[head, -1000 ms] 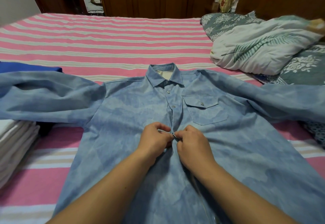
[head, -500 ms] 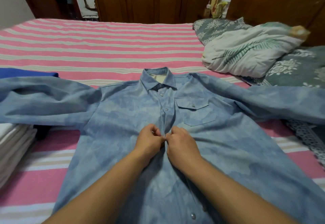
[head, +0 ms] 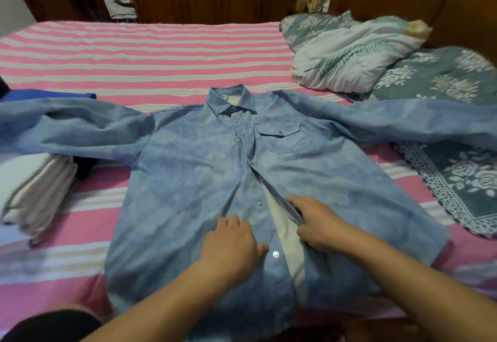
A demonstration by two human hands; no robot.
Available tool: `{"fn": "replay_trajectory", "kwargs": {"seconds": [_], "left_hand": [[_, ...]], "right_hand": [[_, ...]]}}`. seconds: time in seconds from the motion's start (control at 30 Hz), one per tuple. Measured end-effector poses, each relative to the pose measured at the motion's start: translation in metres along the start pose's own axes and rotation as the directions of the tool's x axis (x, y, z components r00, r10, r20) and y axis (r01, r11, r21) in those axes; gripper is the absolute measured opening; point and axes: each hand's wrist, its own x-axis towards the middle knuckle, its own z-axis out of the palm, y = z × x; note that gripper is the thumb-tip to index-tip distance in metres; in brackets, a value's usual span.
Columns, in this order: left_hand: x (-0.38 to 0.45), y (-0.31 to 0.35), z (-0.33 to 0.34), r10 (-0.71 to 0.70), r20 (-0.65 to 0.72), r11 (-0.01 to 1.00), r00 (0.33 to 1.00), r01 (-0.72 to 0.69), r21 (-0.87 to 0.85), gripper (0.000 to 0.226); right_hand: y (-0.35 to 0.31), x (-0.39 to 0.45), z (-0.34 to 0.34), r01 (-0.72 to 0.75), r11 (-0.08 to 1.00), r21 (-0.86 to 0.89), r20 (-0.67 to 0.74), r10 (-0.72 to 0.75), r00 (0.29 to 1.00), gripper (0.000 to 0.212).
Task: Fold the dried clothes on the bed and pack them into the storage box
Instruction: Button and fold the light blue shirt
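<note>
Now, on the bed: a person readies a shirt for folding, seen from the head camera.
Bed (head: 161, 54): wide, under a pink-and-cream striped sheet; it carries every piece of clothing in view.
Shirt (head: 193, 169): blue, long-sleeved, laid face up mid-bed with collar away from the person and both sleeves spread wide. It looks like light, soft cotton that will drape and crease rather than hold a shape, so it is likely to slide easily over the sheet.
Front opening: closed from the collar to about mid-chest; below that the two edges part and pale lining shows.
Where to hold: the stitched front edges, shoulders and hem look firmest; loose cloth would probably bunch.
Bedding: a leaf-print quilt (head: 349, 56) and grey-green floral pillows (head: 441, 78) lie at the right.
Folded clothes: a white stack (head: 35, 191) sits under the left sleeve, with a blue folded item (head: 53, 95) just beyond it.
Storage box: not in view.
Left hand (head: 231, 245): fingers fairly straight, palm pressing the left front panel flat beside a snap; its grip closes on nothing.
Right hand (head: 317, 223): fingers and thumb curled around the right front edge, pinching it.
Snaps (head: 275, 254): small, shiny metal; two on the left edge remain undone.
Writing: no brand, label or readable text can be seen.
</note>
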Motion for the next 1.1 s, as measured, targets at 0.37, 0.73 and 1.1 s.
{"fn": "replay_trajectory", "kwargs": {"seconds": [0.37, 0.73, 1.1], "left_hand": [[-0.013, -0.022, -0.003, 0.318, 0.228, 0.930, 0.920, -0.350, 0.116, 0.067], [0.053, 0.007, -0.011, -0.187, -0.243, 0.965, 0.952, 0.132, -0.225, 0.057], [0.077, 0.008, -0.021, -0.128, -0.080, 0.965, 0.989, 0.105, -0.239, 0.032]], "right_hand": [[-0.005, -0.010, -0.003, 0.035, 0.990, 0.135, -0.067, -0.026, 0.997, 0.061], [-0.019, 0.012, 0.025, -0.003, 0.996, -0.091, -0.270, -0.022, 0.963, 0.033], [-0.018, 0.023, 0.035, -0.003, 0.996, 0.085, -0.450, 0.041, 0.892, 0.011]]}}
